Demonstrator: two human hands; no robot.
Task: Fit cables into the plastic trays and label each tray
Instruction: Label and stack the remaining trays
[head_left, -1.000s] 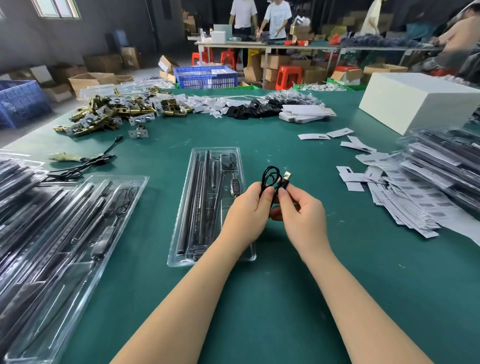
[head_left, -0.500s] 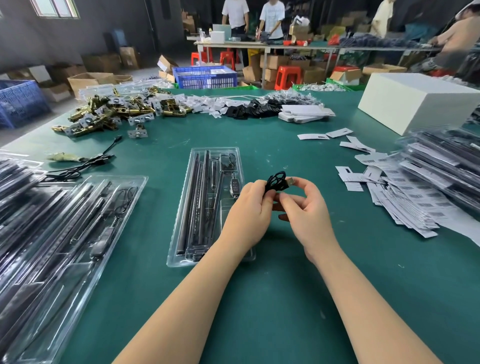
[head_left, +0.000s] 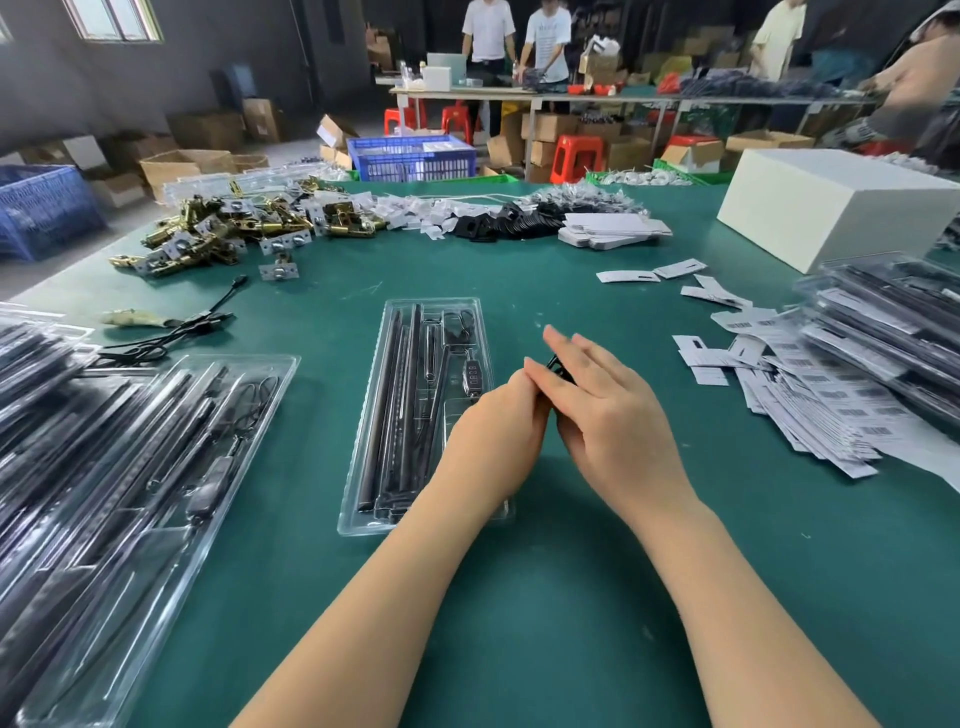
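Observation:
A small coiled black cable (head_left: 557, 364) peeks out between my two hands, just right of the clear plastic tray (head_left: 388, 332). The tray lies in the middle of the green table and holds long black strips, a wire and a small remote. My left hand (head_left: 493, 431) hovers over the tray's right edge, its fingers curled round the cable bundle. Over the bundle and the left fingertips my right hand (head_left: 608, 415) lies with straight fingers. Most of the cable is hidden by the hands.
Filled clear trays (head_left: 119, 467) are stacked at the left, with loose black cables (head_left: 171, 332) behind them. A heap of barcode labels (head_left: 810, 410) and stacked labelled trays (head_left: 883, 332) lie at the right. A white box (head_left: 831, 208) and brass hardware (head_left: 234, 228) sit farther back.
The cable loop, held up between both fingertips a second ago, has been gathered down into my left hand. My right hand's fingers have straightened and laid over it.

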